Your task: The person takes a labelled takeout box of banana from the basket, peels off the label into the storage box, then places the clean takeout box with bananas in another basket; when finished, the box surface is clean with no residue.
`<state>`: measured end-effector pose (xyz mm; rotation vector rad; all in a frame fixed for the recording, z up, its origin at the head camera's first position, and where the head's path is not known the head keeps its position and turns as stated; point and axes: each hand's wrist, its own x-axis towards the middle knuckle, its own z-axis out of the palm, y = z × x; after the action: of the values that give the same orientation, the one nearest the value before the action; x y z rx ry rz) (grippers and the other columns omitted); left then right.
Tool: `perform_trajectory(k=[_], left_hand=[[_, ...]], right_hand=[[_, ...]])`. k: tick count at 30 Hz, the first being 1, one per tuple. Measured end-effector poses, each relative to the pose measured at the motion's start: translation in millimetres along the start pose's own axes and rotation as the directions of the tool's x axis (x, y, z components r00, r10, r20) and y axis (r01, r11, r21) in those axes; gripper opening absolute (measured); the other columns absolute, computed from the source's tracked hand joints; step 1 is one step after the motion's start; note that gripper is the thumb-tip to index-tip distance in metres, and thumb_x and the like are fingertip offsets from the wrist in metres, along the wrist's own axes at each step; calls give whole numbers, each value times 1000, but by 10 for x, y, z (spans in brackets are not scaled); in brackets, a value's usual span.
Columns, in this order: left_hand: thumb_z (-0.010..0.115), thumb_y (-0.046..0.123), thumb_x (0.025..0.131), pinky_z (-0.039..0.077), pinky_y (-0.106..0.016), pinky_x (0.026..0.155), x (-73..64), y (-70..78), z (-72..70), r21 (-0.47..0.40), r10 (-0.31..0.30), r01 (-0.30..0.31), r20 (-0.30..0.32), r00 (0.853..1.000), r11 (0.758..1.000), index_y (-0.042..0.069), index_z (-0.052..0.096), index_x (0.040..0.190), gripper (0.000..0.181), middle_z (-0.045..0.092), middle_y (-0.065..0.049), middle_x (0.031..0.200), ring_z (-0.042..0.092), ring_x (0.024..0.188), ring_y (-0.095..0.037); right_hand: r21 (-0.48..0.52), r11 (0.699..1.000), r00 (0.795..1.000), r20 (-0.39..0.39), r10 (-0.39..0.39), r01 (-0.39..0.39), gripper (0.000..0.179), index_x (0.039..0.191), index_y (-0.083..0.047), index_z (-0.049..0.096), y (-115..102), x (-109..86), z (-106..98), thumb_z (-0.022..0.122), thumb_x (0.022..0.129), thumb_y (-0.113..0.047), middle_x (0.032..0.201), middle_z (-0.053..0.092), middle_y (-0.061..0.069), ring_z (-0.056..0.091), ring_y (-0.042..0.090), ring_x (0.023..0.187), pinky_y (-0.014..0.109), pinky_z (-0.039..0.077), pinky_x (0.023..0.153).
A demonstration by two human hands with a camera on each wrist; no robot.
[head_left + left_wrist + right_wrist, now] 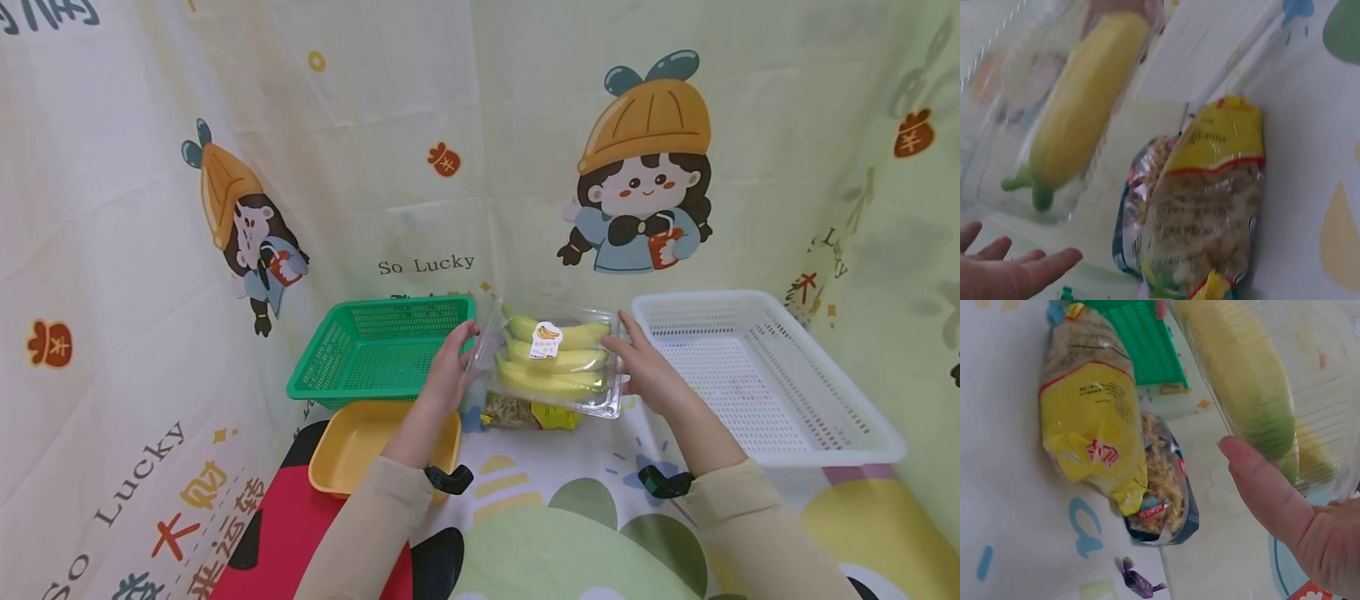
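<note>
A clear plastic box of bananas (pixel 558 382) with a white label (pixel 546 342) is held up, tilted, over the table's far part. My right hand (pixel 651 367) grips its right end; in the right wrist view the thumb (pixel 1266 481) lies along the box edge. At the other end is my left hand (pixel 446 371), its fingers (pixel 1041 269) extended close to the box in the left wrist view. Below the box lies a yellow-topped clear bag (pixel 1207 194) of pale dry pieces. Behind that bag, partly hidden, is a dark-edged pack (pixel 1163 487) of brownish pieces.
A green basket (pixel 300 392) stands at the back left, with a yellow tray (pixel 318 475) in front of it. To the right is a white basket (pixel 840 457). A small purple-wrapped item (pixel 1138 581) lies near the bags. Printed cloth (pixel 480 200) hangs behind.
</note>
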<state>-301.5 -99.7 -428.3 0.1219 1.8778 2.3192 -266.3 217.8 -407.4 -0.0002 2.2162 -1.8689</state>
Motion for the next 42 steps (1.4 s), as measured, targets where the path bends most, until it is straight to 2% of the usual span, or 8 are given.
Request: perform_trajectory(k=[9,14,19,26,30,35,39,42], left_hand=[[44,57,99,20,-57,121,64,49,-31,167,-78,58,113,991,984,45,28,152,56,15,4,166,19,152,-33],[48,61,96,8,-60,122,85,49,1,235,-113,85,106,988,968,53,29,148,57,10,8,166,7,154,-32],[48,59,97,13,-66,118,49,68,35,284,-104,70,104,989,956,48,28,150,58,14,0,166,12,152,-36],[47,57,98,46,-57,103,-36,48,65,273,-68,56,33,997,960,42,34,148,54,40,-2,153,39,141,-32],[47,56,98,49,-55,99,-100,-18,68,238,-69,67,1,998,969,38,33,150,57,39,-2,154,38,141,-33],[45,53,99,36,-59,111,-206,-146,106,270,-41,42,-13,999,962,32,31,153,59,30,-5,160,30,146,-34],[43,49,100,23,-62,117,-299,-296,134,304,-19,30,-37,999,952,28,30,155,60,27,-8,162,25,148,-35],[43,42,101,27,-59,116,-360,-401,151,267,-11,20,-33,999,963,23,29,156,60,36,-11,157,33,144,-35]], right_hand=[[0,999,993,110,-33,33,70,157,-42,-3,-30,-7,-89,43,104,-42,152,33,20,65,23,94,41,60,73],[12,999,986,160,-40,38,69,159,-38,0,-32,19,-110,43,105,-38,154,29,20,65,22,94,42,59,74],[5,1000,981,191,-28,27,69,158,-38,-2,-31,27,-128,42,105,-39,156,26,19,64,31,104,46,58,79],[-199,974,989,124,-83,106,73,160,-33,-1,-8,18,-86,44,104,-43,168,-1,8,7,41,152,69,23,114],[-236,962,990,49,-132,140,66,160,-32,10,44,19,2,43,104,-43,168,6,5,7,40,153,71,13,115],[-176,962,977,-18,-213,207,59,158,-17,25,182,-25,126,38,106,-41,165,19,14,18,43,149,67,15,117],[-129,958,963,-53,-266,257,55,150,-4,35,350,-44,197,35,107,-37,156,32,20,32,39,141,60,29,113],[-108,961,962,-70,-263,255,51,143,3,40,475,-29,228,33,108,-33,146,39,21,46,28,123,49,43,102]])
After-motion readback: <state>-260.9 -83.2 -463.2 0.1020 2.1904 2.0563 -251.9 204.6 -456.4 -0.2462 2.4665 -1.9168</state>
